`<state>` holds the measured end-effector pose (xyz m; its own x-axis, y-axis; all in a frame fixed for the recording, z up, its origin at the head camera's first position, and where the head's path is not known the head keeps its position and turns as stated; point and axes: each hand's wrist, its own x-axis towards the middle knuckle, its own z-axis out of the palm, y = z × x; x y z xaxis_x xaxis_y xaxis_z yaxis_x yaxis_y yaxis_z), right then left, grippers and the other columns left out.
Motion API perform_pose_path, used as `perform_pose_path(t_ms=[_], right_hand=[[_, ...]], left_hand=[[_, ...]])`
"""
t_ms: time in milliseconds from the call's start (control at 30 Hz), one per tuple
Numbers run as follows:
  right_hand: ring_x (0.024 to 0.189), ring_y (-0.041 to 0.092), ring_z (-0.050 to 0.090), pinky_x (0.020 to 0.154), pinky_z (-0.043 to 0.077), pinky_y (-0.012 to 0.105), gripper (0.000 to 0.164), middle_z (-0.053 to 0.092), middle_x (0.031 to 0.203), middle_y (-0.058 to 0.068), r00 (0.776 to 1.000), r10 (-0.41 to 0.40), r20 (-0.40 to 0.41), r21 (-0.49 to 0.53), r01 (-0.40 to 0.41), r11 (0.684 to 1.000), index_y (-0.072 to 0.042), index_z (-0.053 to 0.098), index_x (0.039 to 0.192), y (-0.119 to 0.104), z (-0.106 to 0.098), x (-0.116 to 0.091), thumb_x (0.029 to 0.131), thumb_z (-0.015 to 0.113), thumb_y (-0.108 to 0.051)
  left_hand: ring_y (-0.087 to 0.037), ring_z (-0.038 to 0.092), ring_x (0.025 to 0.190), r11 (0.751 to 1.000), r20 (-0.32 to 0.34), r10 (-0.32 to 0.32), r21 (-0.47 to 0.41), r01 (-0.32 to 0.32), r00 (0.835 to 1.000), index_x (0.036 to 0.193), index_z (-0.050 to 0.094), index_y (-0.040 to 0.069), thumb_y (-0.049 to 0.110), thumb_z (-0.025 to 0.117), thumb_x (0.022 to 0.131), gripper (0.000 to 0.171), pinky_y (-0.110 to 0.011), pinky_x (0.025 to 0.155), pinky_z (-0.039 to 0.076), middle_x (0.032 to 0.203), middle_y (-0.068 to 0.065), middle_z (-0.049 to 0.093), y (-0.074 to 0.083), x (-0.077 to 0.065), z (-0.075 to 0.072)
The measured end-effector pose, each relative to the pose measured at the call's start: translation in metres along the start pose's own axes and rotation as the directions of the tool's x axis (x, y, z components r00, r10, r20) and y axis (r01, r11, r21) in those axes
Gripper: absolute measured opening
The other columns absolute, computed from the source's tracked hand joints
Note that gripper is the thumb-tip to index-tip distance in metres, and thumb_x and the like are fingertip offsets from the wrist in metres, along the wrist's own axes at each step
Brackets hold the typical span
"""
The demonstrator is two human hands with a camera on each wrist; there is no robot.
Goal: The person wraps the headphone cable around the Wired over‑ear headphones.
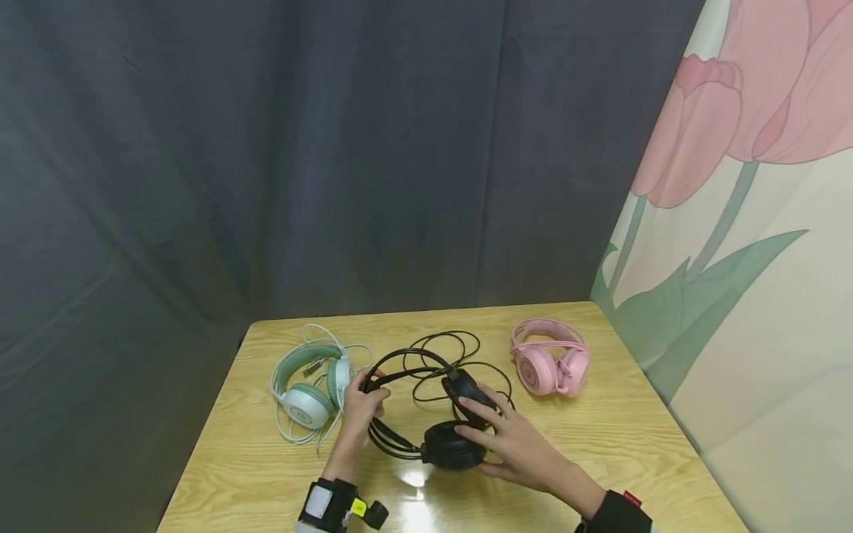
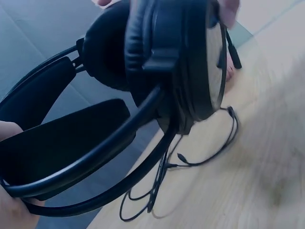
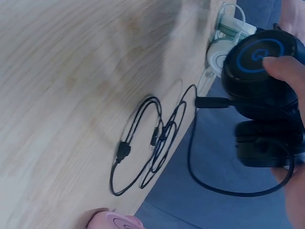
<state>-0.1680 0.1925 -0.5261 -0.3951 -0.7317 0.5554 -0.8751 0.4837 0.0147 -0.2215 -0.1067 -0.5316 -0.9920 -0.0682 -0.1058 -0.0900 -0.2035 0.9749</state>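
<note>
A black headset is held up over the middle of the table, its headband to the left and its ear cups to the right. My left hand grips the headband, fingers and thumb wrapped around it. At the ear cups, my right hand spans both with spread fingers. In the right wrist view the right thumb presses the outer face of one cup, which bears a blue ring. A short microphone boom sticks out from the headset. Its black cable lies in loops on the wood.
White and green headphones with a pale cable lie at the left, close to my left hand. Pink headphones rest at the back right. Behind the wooden table hangs a dark curtain, with a tulip-patterned sheet on the right.
</note>
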Motion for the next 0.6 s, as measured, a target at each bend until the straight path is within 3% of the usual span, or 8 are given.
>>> perform_pose_path(t_ms=[200, 333, 467, 600], right_hand=[[0.135, 0.045, 0.036, 0.094, 0.047, 0.057, 0.096, 0.028, 0.154, 0.026, 0.994, 0.097, -0.045, 0.044, -0.095, 0.995, -0.012, 0.044, 0.147, 0.007, 0.003, -0.008, 0.066, 0.088, -0.037], [0.125, 0.038, 0.049, 0.09, 0.049, 0.051, 0.093, 0.034, 0.149, 0.027, 0.97, 0.243, -0.019, 0.058, -0.242, 0.969, -0.001, 0.037, 0.147, 0.009, 0.003, -0.015, 0.075, 0.085, -0.035], [0.093, 0.02, 0.065, 0.076, 0.055, 0.041, 0.06, 0.064, 0.121, 0.012, 0.934, 0.357, 0.036, 0.045, -0.358, 0.933, 0.0, 0.051, 0.134, 0.005, 0.003, -0.02, 0.086, 0.077, -0.024], [0.07, 0.004, 0.061, 0.06, 0.052, 0.028, 0.021, 0.067, 0.084, -0.008, 0.956, 0.29, 0.047, 0.009, -0.29, 0.957, -0.007, 0.064, 0.11, 0.0, 0.004, -0.021, 0.09, 0.07, -0.012]], left_hand=[[-0.005, 0.03, 0.047, 0.993, -0.026, 0.023, -0.114, -0.026, 0.999, 0.107, 0.059, 0.006, -0.013, 0.058, 0.081, 0.032, -0.018, 0.045, 0.029, 0.069, 0.001, 0.038, 0.008, -0.001, -0.007], [-0.003, 0.03, 0.047, 0.988, -0.04, 0.052, -0.143, -0.057, 0.998, 0.108, 0.058, 0.005, -0.013, 0.056, 0.083, 0.032, -0.017, 0.044, 0.028, 0.071, 0.0, 0.039, 0.01, -0.002, -0.013], [-0.003, 0.031, 0.047, 0.98, -0.078, 0.049, -0.19, -0.063, 0.996, 0.109, 0.057, 0.005, -0.014, 0.054, 0.084, 0.032, -0.016, 0.043, 0.029, 0.075, -0.001, 0.041, 0.014, -0.002, -0.018], [-0.003, 0.034, 0.048, 0.984, -0.132, 0.039, -0.169, -0.062, 0.99, 0.112, 0.058, 0.003, -0.013, 0.054, 0.084, 0.032, -0.016, 0.044, 0.03, 0.075, -0.001, 0.042, 0.017, -0.003, -0.019]])
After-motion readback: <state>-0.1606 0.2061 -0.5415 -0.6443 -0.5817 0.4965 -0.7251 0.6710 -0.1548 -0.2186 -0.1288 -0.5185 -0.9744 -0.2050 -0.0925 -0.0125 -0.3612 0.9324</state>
